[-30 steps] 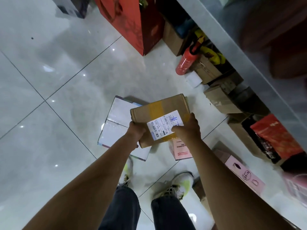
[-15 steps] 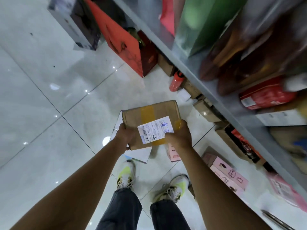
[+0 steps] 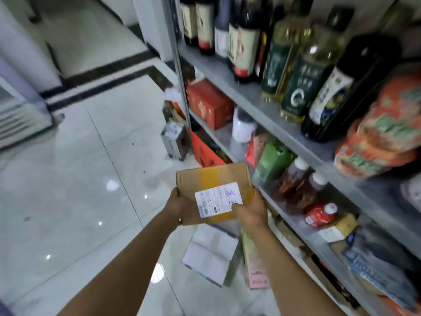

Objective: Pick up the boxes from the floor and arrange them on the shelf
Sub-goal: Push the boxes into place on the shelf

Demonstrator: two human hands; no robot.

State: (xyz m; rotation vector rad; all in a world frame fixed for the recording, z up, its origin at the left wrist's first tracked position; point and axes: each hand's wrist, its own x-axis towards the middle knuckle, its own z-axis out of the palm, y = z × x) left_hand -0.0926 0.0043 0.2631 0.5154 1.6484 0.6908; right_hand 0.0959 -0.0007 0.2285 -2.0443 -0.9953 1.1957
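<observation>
A brown cardboard box point(image 3: 211, 179) with yellow tape and a white shipping label is held in the air in front of me, beside the grey metal shelf point(image 3: 262, 106). My left hand point(image 3: 180, 206) grips its left near corner. My right hand point(image 3: 249, 209) grips its right near corner, thumb on the label. Below it on the floor lie a flat white box point(image 3: 209, 254) and a pink box point(image 3: 255, 265) standing next to the shelf's foot.
The shelf on the right holds dark bottles point(image 3: 243, 42), oil bottles point(image 3: 296, 83), a red box point(image 3: 209, 103), a green carton point(image 3: 273, 160), drink bottles point(image 3: 293, 176) and orange packets point(image 3: 382, 137). A small box point(image 3: 174, 142) and a red bag point(image 3: 205, 153) stand at the shelf's corner. Glossy tiled floor lies to the left.
The box has been lifted from near the floor up to the level of the lower shelves, both hands still on it. My view has swung up from the floor to the shelf.
</observation>
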